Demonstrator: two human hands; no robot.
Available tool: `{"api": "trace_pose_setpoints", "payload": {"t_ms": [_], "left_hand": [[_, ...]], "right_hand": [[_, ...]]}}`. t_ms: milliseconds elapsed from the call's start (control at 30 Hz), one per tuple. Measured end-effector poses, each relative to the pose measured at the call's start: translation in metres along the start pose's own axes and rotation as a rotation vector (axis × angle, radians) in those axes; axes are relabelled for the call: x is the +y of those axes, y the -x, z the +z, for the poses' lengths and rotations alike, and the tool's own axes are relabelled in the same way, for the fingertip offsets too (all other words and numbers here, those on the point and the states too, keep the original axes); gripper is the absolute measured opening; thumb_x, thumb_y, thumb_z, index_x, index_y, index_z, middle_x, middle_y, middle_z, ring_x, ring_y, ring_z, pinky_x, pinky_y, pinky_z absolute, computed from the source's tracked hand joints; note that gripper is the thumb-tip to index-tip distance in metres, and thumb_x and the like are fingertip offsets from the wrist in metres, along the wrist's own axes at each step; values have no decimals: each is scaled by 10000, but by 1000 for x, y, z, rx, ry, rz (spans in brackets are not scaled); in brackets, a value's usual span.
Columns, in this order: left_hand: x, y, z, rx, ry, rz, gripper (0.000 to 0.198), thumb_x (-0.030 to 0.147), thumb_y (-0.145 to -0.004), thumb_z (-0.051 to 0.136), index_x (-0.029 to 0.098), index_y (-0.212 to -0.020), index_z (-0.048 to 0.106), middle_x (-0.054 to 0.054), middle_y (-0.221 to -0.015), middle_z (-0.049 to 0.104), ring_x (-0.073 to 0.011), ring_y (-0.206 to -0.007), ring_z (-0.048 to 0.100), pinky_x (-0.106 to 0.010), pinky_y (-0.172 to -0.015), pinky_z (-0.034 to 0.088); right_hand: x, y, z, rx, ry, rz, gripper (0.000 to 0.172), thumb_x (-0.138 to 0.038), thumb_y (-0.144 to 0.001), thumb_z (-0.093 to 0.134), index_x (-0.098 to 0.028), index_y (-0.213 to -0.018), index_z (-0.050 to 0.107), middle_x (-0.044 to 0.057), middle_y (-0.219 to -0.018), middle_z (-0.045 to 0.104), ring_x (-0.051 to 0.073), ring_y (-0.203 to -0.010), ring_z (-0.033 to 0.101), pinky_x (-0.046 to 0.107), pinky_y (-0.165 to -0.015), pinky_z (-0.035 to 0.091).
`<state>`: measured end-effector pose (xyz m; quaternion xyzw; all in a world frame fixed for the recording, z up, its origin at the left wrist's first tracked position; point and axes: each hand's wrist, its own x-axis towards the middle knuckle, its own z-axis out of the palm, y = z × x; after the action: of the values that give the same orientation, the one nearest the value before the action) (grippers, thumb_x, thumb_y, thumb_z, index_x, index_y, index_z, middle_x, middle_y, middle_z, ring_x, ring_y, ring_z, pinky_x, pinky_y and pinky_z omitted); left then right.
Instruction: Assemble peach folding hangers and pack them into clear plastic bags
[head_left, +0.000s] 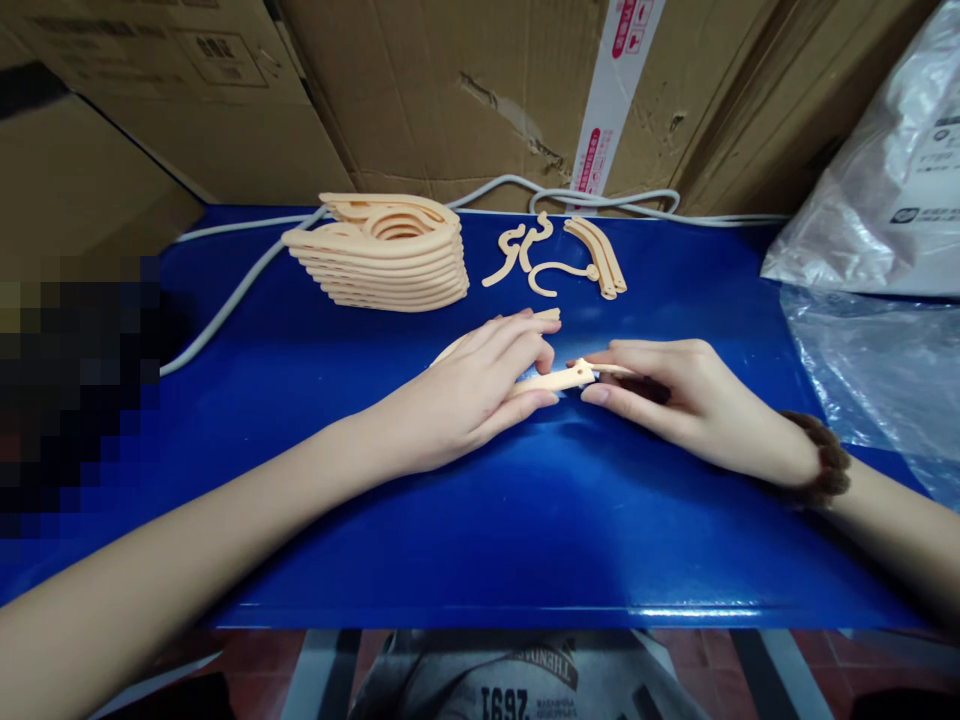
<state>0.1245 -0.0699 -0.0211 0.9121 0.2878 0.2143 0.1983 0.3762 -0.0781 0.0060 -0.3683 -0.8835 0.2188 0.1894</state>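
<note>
Two hands meet at the middle of the worktop (525, 540), both clamped on one peach piece (559, 379). The left hand (480, 385) presses its left end down, and the right hand (675, 400) pinches the other end (a bracelet (825, 465) sits on that wrist). Near the far edge lie a stack (382, 250) of hangers and loose parts (559, 258). A cable (225, 310) runs along that edge.
</note>
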Motion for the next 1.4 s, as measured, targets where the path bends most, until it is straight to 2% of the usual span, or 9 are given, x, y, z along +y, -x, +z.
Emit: {"api": "trace_pose_setpoints", "payload": {"t_ms": [167, 400, 667, 1000, 1400], "left_hand": [[-1, 0, 0, -56, -58, 14, 280, 358, -1070, 379, 171, -1167, 563, -143, -1534, 455, -304, -1511, 307, -530, -1234, 283], [-1, -1, 0, -75, -89, 9, 323, 378, -1071, 374, 177, -1203, 590, -116, -1518, 489, -292, -1511, 308, -530, -1244, 276], [-1, -2, -1, -75, -85, 9, 344, 380, -1073, 363, 175, -1216, 600, -129, -1521, 485, -285, -1507, 311, -515, -1229, 308], [-2, -1, -1, -92, -64, 26, 321, 383, -1063, 390, 198, -1209, 608, -112, -1511, 501, -288, -1510, 309, -521, -1244, 275], [-4, -2, 0, -109, -84, 45, 329, 391, -1070, 363, 177, -1159, 597, -114, -1500, 510, -294, -1509, 311, -512, -1249, 270]], "right_hand": [[0, 2, 3, 44, 107, -101, 303, -331, -1035, 505, -151, -1164, 711, 51, -919, 718, 143, -791, 671, 238, -700, 466], [0, 7, 4, 88, 329, -148, 364, -318, -1046, 466, -115, -1244, 693, 51, -839, 675, 136, -691, 641, 241, -609, 445], [-1, 7, 4, 128, 576, -219, 347, -311, -1046, 471, -129, -1235, 698, 51, -841, 689, 141, -731, 648, 252, -634, 451], [-2, 7, 4, 163, 549, -267, 291, -297, -1019, 525, -144, -1166, 723, 42, -830, 691, 128, -712, 637, 247, -623, 439], [-3, 7, 5, 187, 641, -299, 273, -301, -1006, 543, -163, -1138, 738, 36, -814, 698, 125, -672, 613, 257, -603, 442]]}}
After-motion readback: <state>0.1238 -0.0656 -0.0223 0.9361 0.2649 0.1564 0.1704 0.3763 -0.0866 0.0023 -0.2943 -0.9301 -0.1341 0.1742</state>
